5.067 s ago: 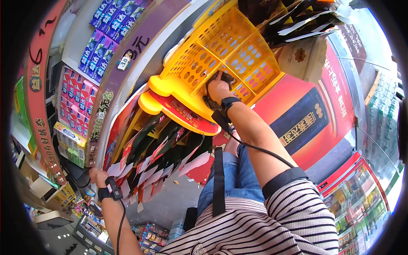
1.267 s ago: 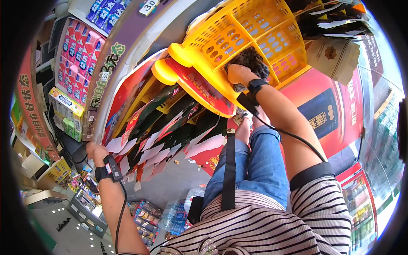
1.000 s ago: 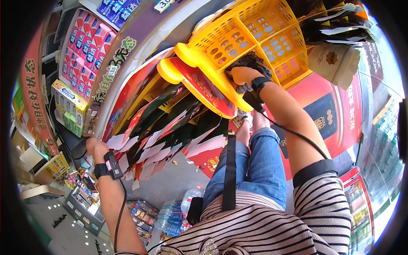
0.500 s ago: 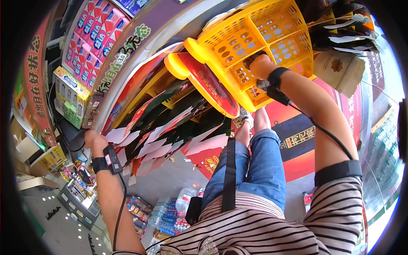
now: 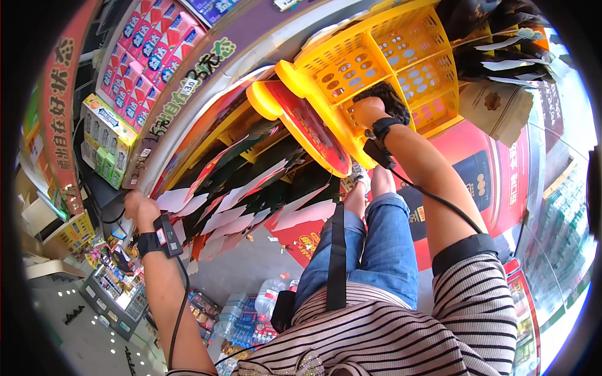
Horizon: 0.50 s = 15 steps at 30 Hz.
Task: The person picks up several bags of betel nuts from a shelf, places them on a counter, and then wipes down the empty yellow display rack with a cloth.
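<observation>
**Cloth at basket, right hand**

Right hand (image 5: 370,113) clamped on dark cloth (image 5: 395,103), inside yellow basket (image 5: 325,111). Left hand (image 5: 139,205) by shelf edge (image 5: 164,124); fingers hidden, closure cannot be told. Step, judged: wiping the interior. Next move probably calls for clearing the dividers. Count: hands 2, cloth 1, basket 1.

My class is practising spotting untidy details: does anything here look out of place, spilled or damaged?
Yes, slightly: small pale scraps lie on the grey floor near the hanging packets. They look like stray litter but are too small to identify. The dark cloth bunched at the right hand in the yellow basket seems in use.
</observation>
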Available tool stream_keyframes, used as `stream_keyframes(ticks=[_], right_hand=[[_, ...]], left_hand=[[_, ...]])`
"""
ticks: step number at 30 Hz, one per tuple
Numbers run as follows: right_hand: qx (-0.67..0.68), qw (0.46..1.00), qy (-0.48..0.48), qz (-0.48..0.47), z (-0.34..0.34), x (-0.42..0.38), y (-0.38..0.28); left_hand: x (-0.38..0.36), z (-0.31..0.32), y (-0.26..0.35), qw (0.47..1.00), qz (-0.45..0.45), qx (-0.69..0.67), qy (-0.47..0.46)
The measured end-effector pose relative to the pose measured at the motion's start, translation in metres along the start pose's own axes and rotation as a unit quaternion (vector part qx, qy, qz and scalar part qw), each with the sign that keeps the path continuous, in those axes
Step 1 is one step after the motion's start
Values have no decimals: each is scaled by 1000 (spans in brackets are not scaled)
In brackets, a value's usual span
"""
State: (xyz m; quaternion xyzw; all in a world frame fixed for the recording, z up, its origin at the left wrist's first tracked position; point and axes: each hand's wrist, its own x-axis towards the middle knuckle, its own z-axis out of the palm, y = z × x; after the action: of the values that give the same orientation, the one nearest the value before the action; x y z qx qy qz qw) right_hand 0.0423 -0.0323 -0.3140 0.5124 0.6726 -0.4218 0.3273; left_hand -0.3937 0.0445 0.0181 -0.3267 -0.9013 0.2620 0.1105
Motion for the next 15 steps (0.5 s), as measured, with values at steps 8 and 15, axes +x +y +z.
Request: stream_keyframes(ticks=[8,15], right_hand=[[-103,990,66,-74,-29,-75,12],[-138,965,199,-99,-22,-63,-5]], left_hand=[[22,16,-8,999,-31,-42,0],[27,23,-5,957,-211,-199,16]])
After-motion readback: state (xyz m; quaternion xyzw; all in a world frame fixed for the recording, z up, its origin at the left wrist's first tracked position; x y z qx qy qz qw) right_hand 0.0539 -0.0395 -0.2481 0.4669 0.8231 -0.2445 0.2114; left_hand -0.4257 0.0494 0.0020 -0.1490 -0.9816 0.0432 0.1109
